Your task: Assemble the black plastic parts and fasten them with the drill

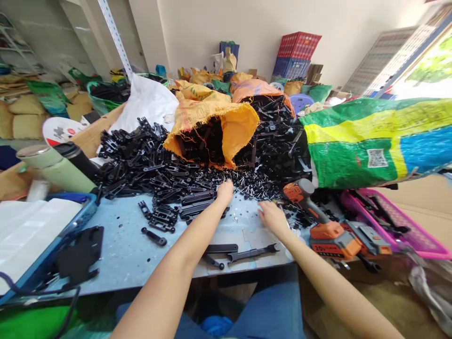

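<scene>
My left hand (225, 192) reaches to the near edge of a heap of small screws and black bits (250, 182); its fingers are closed and what they hold, if anything, is hidden. To the right, my right hand (272, 215) is low over the table beside the same heap, its fingertips too small to read clearly. An orange and grey power drill (330, 230) lies right of it. Long black arms (197, 205) are lined up left of my left hand. Nearer the table's front edge lie a flat black arm (222, 248) and a jointed one (252, 254).
Black plastic parts (130, 160) are heaped at the left. An open orange sack (243, 127) stands behind the screws. A green and yellow sack (353, 155) and a pink basket (423, 230) are at the right. A green bottle (56, 167) leans at the far left.
</scene>
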Demonstrator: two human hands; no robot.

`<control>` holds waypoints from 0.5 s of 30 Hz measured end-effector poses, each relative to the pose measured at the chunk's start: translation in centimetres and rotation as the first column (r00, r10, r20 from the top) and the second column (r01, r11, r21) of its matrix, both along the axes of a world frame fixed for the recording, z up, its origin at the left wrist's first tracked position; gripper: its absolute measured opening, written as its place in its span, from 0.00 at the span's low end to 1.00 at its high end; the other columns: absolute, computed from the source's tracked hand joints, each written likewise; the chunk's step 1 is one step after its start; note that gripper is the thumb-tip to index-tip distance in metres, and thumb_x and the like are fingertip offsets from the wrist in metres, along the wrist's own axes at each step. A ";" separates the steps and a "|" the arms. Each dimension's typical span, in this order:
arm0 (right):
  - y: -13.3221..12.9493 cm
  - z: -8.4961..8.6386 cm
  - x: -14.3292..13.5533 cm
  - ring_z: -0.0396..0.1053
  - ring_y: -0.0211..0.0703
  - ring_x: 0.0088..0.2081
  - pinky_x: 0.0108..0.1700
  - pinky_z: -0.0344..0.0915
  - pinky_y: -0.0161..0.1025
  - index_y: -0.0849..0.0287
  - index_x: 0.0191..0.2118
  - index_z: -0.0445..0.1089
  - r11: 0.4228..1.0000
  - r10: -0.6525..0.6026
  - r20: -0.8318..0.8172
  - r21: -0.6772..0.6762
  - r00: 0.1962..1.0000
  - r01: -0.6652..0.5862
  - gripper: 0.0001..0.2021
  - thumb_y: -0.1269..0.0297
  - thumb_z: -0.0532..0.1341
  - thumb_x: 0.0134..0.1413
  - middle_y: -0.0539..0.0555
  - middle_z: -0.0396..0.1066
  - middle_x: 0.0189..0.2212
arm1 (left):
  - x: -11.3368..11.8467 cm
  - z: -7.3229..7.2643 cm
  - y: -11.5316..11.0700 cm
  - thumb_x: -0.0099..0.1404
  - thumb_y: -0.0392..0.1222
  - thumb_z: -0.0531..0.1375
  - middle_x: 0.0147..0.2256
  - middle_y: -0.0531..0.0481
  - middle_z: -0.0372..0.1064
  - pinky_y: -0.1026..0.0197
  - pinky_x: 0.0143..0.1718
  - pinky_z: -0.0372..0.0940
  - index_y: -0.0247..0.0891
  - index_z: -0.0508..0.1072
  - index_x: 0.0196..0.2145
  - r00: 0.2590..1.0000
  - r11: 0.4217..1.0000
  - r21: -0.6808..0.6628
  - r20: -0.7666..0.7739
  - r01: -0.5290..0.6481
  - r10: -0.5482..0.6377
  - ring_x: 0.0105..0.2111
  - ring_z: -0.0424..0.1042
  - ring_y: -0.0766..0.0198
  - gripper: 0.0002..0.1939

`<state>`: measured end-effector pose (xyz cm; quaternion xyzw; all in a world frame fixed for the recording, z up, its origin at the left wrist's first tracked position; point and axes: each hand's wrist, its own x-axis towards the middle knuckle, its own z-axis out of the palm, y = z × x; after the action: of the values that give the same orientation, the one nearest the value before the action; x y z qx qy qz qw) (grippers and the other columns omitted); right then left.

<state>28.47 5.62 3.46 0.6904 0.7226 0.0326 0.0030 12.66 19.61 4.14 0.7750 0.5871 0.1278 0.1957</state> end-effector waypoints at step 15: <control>0.8 -2.2 1.7 0.68 0.41 0.40 0.43 0.62 0.35 0.59 0.46 0.66 0.999 0.029 -0.268 -0.022 0.963 -0.036 0.12 0.65 0.52 0.57 0.55 0.70 0.40 | -18.3 -2.4 -18.2 0.62 0.43 0.56 0.31 0.49 0.71 0.62 0.33 0.67 0.38 0.72 0.40 0.900 0.955 0.280 0.435 -0.099 -0.034 0.28 0.70 0.65 0.11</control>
<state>30.21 6.38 1.25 0.6765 0.7279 -0.0705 -0.0861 -5.62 1.39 1.76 0.7373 0.5157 0.3870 0.2018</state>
